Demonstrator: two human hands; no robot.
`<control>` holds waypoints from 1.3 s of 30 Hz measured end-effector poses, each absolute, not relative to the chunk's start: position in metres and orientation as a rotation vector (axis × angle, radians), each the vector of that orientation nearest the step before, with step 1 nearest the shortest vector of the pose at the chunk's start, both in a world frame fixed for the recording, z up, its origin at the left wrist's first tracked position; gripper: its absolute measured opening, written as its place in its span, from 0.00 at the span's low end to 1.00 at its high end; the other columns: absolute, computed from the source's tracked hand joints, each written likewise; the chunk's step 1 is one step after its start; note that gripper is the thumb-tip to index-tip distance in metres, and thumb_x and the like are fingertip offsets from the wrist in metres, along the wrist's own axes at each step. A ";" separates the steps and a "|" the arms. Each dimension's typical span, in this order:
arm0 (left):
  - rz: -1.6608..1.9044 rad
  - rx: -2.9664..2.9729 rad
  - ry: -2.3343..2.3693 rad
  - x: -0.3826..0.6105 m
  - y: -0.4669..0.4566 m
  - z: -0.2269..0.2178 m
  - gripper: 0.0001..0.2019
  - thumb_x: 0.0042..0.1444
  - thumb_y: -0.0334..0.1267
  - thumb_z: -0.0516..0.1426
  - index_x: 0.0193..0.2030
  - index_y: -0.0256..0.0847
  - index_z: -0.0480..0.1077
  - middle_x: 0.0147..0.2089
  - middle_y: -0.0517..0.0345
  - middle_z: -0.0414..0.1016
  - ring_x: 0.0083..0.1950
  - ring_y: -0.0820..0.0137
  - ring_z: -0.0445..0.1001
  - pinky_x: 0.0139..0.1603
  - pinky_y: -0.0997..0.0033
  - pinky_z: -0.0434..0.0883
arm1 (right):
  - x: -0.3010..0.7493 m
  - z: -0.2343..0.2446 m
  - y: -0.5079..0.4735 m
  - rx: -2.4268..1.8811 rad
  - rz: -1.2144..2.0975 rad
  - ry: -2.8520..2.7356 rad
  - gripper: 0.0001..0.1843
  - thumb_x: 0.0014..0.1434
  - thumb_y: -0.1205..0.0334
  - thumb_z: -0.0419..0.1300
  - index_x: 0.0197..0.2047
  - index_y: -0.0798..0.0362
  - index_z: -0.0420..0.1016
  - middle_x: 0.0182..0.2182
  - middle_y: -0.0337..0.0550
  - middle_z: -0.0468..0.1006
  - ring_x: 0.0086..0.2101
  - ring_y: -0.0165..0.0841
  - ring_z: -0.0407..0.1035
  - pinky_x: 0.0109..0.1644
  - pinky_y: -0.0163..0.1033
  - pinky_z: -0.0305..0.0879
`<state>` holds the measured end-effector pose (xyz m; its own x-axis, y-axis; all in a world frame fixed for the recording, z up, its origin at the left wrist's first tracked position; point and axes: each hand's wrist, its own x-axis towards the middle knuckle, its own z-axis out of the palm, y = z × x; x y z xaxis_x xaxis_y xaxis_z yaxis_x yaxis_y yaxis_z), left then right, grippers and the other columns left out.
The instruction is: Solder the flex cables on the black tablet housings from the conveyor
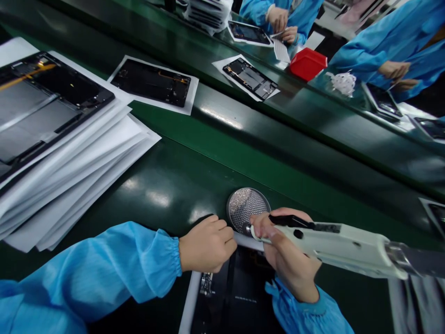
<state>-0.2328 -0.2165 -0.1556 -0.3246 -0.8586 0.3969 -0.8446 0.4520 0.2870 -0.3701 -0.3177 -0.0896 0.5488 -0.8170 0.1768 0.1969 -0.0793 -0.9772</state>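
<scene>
My right hand (287, 253) is wrapped round a pale electric screwdriver (347, 246), its front end at the right edge of a round screw dish (239, 206). The dish has a dimpled plate, with a heap of small shiny screws on its left part. My left hand (208, 243) is closed, knuckles up, just below and left of the dish; what its fingers hold, if anything, is hidden. Under both hands lies an open black tablet housing (236, 297) on a white sheet, with a small circuit board at its left edge. Both forearms partly cover it.
At left stands a stack of white sheets (86, 171) topped by an open tablet housing (45, 102). Another tablet housing (153, 83) and a third (250, 76) lie beyond. Across the bench, co-workers in blue sleeves (368, 46) work near a red bin (308, 64).
</scene>
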 end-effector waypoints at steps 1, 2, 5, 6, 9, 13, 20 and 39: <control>-0.041 1.424 -2.221 -0.233 -0.216 -0.156 0.05 0.57 0.30 0.55 0.29 0.38 0.64 0.30 0.55 0.64 0.32 0.66 0.61 0.34 0.62 0.55 | -0.370 -0.090 -0.317 -1.408 -0.926 0.585 0.12 0.60 0.73 0.58 0.45 0.47 0.70 0.23 0.33 0.71 0.26 0.32 0.68 0.39 0.49 0.70; -0.040 1.423 -2.221 -0.233 -0.216 -0.156 0.05 0.57 0.30 0.55 0.29 0.38 0.65 0.30 0.55 0.64 0.32 0.66 0.61 0.34 0.62 0.55 | -0.370 -0.092 -0.317 -1.413 -0.928 0.589 0.12 0.60 0.73 0.58 0.45 0.48 0.70 0.23 0.33 0.71 0.27 0.32 0.68 0.39 0.49 0.70; -0.017 1.411 -2.193 -0.233 -0.216 -0.156 0.06 0.56 0.30 0.55 0.29 0.38 0.65 0.30 0.55 0.65 0.31 0.66 0.61 0.33 0.63 0.54 | -0.371 -0.094 -0.316 -1.436 -0.918 0.580 0.13 0.61 0.72 0.58 0.47 0.47 0.71 0.25 0.35 0.72 0.28 0.33 0.69 0.40 0.50 0.70; -0.011 1.412 -2.189 -0.233 -0.216 -0.156 0.06 0.57 0.30 0.55 0.29 0.38 0.65 0.30 0.55 0.65 0.31 0.66 0.61 0.33 0.63 0.54 | -0.371 -0.093 -0.316 -1.441 -0.911 0.571 0.14 0.62 0.72 0.58 0.49 0.47 0.71 0.25 0.35 0.73 0.28 0.33 0.70 0.40 0.50 0.70; -0.027 1.433 -2.224 -0.232 -0.216 -0.155 0.06 0.57 0.30 0.55 0.29 0.38 0.65 0.30 0.55 0.66 0.32 0.66 0.62 0.34 0.63 0.55 | -0.375 -0.083 -0.314 -1.434 -0.939 0.534 0.16 0.61 0.72 0.59 0.51 0.46 0.72 0.25 0.35 0.73 0.28 0.32 0.69 0.40 0.48 0.69; -0.100 1.432 -2.315 -0.227 -0.216 -0.150 0.05 0.56 0.29 0.56 0.30 0.38 0.66 0.30 0.55 0.69 0.33 0.66 0.63 0.35 0.62 0.55 | -0.392 -0.061 -0.308 -1.397 -1.051 0.537 0.13 0.60 0.68 0.62 0.48 0.46 0.74 0.24 0.36 0.72 0.29 0.32 0.68 0.45 0.50 0.69; -0.023 1.532 -2.338 -0.238 -0.211 -0.139 0.05 0.56 0.28 0.56 0.30 0.36 0.66 0.33 0.52 0.66 0.35 0.64 0.63 0.34 0.64 0.56 | -0.423 -0.069 -0.299 -1.394 -1.085 0.589 0.12 0.60 0.66 0.64 0.47 0.46 0.75 0.23 0.36 0.73 0.29 0.32 0.69 0.43 0.48 0.70; 0.115 1.384 -2.319 -0.261 -0.229 -0.158 0.11 0.69 0.30 0.52 0.34 0.35 0.69 0.32 0.55 0.67 0.35 0.66 0.63 0.33 0.66 0.56 | -0.432 -0.098 -0.300 -1.449 -0.975 0.786 0.14 0.58 0.64 0.65 0.47 0.51 0.71 0.30 0.39 0.75 0.33 0.34 0.72 0.45 0.49 0.72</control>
